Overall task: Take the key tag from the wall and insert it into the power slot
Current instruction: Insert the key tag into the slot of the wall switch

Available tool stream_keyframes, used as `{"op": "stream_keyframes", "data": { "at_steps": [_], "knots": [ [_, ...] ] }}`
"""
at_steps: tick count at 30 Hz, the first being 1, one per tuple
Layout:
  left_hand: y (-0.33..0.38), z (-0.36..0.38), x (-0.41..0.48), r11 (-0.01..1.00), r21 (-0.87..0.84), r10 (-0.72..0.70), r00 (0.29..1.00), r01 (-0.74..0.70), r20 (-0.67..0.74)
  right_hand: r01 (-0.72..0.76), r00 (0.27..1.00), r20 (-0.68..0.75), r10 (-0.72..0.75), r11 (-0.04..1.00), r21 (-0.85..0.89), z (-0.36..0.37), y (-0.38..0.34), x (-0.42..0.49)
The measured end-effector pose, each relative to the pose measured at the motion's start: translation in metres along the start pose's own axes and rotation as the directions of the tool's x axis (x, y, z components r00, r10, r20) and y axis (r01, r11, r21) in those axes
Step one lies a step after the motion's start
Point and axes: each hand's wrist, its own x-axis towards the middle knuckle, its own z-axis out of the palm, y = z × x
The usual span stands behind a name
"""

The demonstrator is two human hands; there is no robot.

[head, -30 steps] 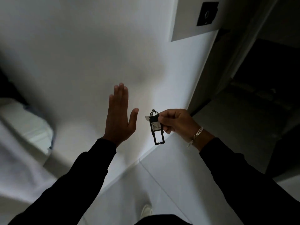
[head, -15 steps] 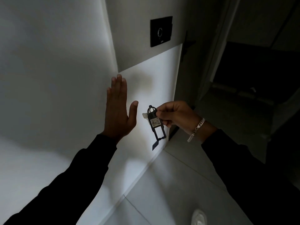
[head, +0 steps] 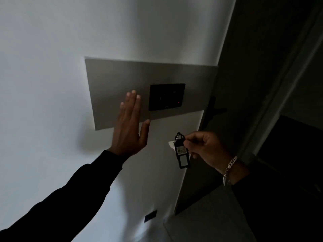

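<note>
My right hand [head: 203, 149] pinches a black key tag [head: 181, 154] with a small label; the tag hangs down from its ring, with a pale key peeking out on its left. The black power slot unit [head: 166, 96], showing a tiny red light, is set in a grey wall panel [head: 113, 81] above and left of the tag. My left hand [head: 129, 126] is raised flat with fingers together and thumb apart, holding nothing, its fingertips over the grey panel just left of the slot unit.
A dark door [head: 227, 102] with a black handle [head: 212, 110] stands right of the panel. A small dark wall outlet [head: 150, 215] sits low near the floor. The white wall [head: 43, 84] fills the left side.
The view has swung upward, bringing the slot unit from the top toward the middle. Both hands have risen with it; my left hand now overlaps the grey panel. The tag stays held.
</note>
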Motion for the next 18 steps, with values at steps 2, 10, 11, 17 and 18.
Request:
{"op": "stream_keyframes", "data": {
  "at_steps": [2, 10, 11, 17, 18],
  "knots": [
    [-0.004, 0.010, 0.012, 0.998, 0.052, 0.045, 0.999, -0.045, -0.004, 0.041, 0.999, 0.024, -0.041, 0.999, -0.015, -0.017, -0.005, 0.023],
    [-0.020, 0.039, 0.079, 0.938, 0.312, 0.191, 0.977, -0.154, -0.090, 0.246, 0.969, -0.014, -0.246, 0.969, 0.019, -0.045, -0.038, 0.131],
    [-0.020, 0.042, 0.087, 0.929, 0.341, 0.188, 0.977, -0.145, -0.096, 0.273, 0.962, -0.019, -0.272, 0.962, 0.028, -0.047, -0.042, 0.142],
    [-0.030, 0.056, 0.115, 0.855, 0.510, 0.193, 0.970, -0.093, -0.147, 0.393, 0.920, -0.046, -0.390, 0.914, 0.106, -0.063, -0.064, 0.194],
    [-0.030, 0.058, 0.114, 0.846, 0.527, 0.192, 0.969, -0.083, -0.155, 0.406, 0.914, -0.042, -0.404, 0.906, 0.121, -0.066, -0.065, 0.201]
  ]
}}
